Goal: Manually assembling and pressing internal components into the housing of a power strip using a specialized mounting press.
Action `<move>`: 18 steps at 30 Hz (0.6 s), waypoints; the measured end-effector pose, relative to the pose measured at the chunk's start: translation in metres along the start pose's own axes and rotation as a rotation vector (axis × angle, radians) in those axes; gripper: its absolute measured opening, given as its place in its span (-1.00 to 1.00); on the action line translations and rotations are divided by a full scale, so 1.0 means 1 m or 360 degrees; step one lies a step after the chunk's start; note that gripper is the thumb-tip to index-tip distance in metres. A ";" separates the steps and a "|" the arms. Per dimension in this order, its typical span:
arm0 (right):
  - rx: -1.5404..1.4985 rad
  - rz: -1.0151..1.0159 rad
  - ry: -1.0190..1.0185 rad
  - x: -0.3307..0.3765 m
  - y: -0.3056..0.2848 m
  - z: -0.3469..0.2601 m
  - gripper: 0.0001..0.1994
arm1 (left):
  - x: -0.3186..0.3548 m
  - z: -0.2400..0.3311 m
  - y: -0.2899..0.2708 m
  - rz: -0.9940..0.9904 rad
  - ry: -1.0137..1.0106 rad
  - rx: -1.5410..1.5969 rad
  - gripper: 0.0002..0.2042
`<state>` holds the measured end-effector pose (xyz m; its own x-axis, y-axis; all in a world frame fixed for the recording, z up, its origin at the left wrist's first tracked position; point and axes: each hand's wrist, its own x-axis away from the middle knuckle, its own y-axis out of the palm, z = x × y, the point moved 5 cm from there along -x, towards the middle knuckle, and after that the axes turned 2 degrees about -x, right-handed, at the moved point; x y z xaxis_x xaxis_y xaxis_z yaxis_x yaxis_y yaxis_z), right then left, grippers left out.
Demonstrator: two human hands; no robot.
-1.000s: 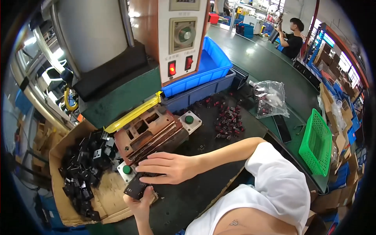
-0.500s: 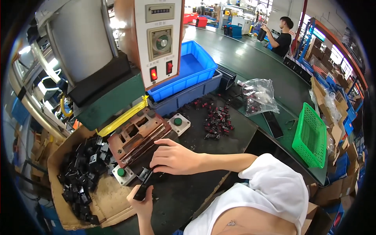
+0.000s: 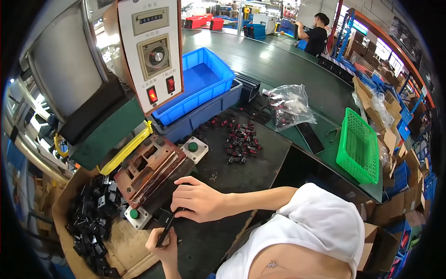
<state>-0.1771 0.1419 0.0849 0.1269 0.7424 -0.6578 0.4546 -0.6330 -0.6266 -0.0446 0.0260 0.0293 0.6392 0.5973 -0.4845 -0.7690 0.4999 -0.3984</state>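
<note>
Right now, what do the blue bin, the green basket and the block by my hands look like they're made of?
Blue bin: smooth moulded plastic, slight sheen. Green basket: plastic, moulded lattice walls. Block: probably metal, coppery brown, worn, with machined pockets.

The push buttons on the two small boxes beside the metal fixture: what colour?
Both push buttons are green, on pale boxes; the head view shows them best.

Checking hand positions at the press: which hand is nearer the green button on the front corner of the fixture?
Left. The left hand, gripping a small black part, sits just below-right of the green button. The right hand is farther right, beside the brown metal fixture.
</note>
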 end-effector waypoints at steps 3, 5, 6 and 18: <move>0.0023 -0.0001 -0.0001 0.001 -0.002 -0.002 -0.86 | 0.000 0.001 0.000 -0.0036 0.0018 0.0014 -0.82; -0.0015 0.0010 -0.0013 0.002 -0.002 -0.001 -0.85 | 0.002 -0.010 -0.001 -0.0099 -0.0123 0.0133 -0.84; -0.0053 0.0018 -0.0026 0.002 -0.003 0.000 -0.84 | 0.004 -0.017 0.001 -0.0160 -0.0265 0.0253 -0.87; -0.0468 -0.0017 0.0457 0.016 -0.031 0.021 -0.85 | 0.003 -0.016 0.002 -0.0147 -0.0204 0.0431 -0.94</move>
<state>-0.2076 0.1687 0.0851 0.3431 0.8060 -0.4824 0.6844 -0.5662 -0.4593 -0.0440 0.0189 0.0144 0.7148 0.6074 -0.3467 -0.6897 0.6943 -0.2055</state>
